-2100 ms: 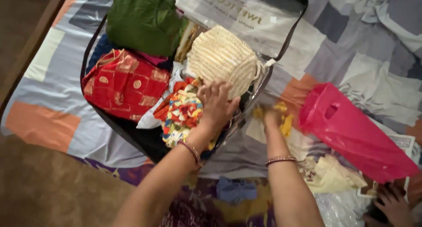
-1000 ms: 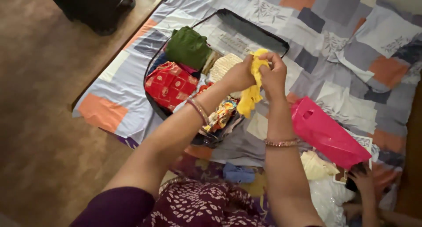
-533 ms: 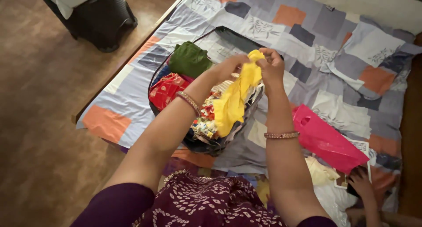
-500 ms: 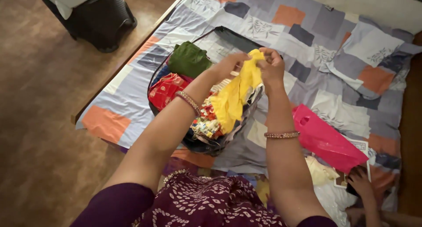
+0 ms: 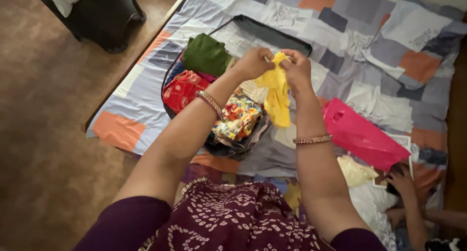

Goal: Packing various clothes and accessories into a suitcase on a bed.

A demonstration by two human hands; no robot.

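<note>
Both my hands hold up a small yellow cloth (image 5: 278,96) above an open black suitcase (image 5: 272,33) that lies on a patchwork bedspread (image 5: 369,42). My left hand (image 5: 253,62) pinches the cloth's top left corner, and my right hand (image 5: 295,68) grips its top right. The cloth hangs down between my forearms. Inside the suitcase lie a folded green garment (image 5: 206,54), a red patterned garment (image 5: 182,88), a multicoloured floral piece (image 5: 238,117) and a cream piece, mostly hidden behind the cloth.
A bright pink plastic bag (image 5: 362,134) lies on the bed right of the suitcase. Another person's hand (image 5: 401,180) rests at the lower right near pale clothes (image 5: 355,170). A dark bag (image 5: 104,15) stands on the brown floor at top left.
My hands moved from the suitcase and bed, picked up the yellow cloth and lifted it. Since half a second ago the cloth hangs narrower and more bunched between my hands.
</note>
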